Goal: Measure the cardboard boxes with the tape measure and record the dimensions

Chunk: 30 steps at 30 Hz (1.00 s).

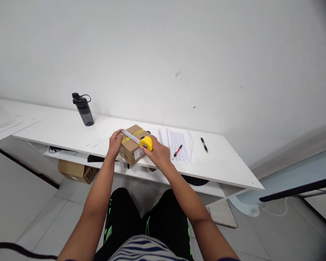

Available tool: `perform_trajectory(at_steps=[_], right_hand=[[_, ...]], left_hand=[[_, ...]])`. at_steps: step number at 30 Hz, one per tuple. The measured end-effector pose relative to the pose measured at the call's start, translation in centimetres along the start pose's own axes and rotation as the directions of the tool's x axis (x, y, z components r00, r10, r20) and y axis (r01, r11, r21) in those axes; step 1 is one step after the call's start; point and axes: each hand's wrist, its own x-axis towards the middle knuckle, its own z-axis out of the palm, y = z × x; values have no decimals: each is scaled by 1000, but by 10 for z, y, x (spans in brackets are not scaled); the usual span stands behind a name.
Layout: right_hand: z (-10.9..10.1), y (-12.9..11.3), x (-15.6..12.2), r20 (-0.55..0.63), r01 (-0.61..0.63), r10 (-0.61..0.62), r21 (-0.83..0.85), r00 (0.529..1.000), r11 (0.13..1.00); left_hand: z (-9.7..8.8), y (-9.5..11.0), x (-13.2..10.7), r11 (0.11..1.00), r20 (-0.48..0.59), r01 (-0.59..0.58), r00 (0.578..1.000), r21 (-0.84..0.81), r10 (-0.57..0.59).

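A small brown cardboard box point(131, 151) with yellow tape and a white label sits at the front edge of the white shelf top. Across its upper face runs the pulled-out blade of a yellow tape measure point(147, 143), numbers facing up. My left hand point(115, 142) is closed at the box's left edge, its fingertips at the blade's free end. At the right side of the box, my right hand point(159, 153) grips the tape measure's case, thumb near the blade's mouth. Some of its fingers are hidden behind the case.
Right of the box lie printed papers point(188, 141) with a red pen point(178, 150) on them and a black pen point(204, 144) beyond. A dark water bottle point(86, 115) stands at the left, near the wall. Below the shelf is another cardboard box point(73, 171).
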Motion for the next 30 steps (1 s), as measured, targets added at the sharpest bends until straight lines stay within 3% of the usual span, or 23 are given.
perform_trajectory(at_steps=[6, 14, 22, 27, 30], right_hand=[[2, -9, 3, -26, -34, 36, 89, 999, 995], [10, -18, 11, -12, 7, -6, 46, 1000, 999], [7, -41, 29, 40, 100, -98, -51, 994, 994], [4, -45, 35, 30, 207, -209, 52, 977, 977], [-1, -31, 36, 2, 158, -160, 144, 987, 977]], left_hand=[[5, 4, -6, 1000, 24, -3, 1000, -20, 3], [7, 7, -16, 1000, 38, -19, 999, -16, 19], [7, 12, -53, 998, 152, -26, 988, -57, 35], [9, 10, -65, 994, 157, -14, 987, -108, 31], [7, 8, -63, 994, 126, -10, 992, -106, 23]])
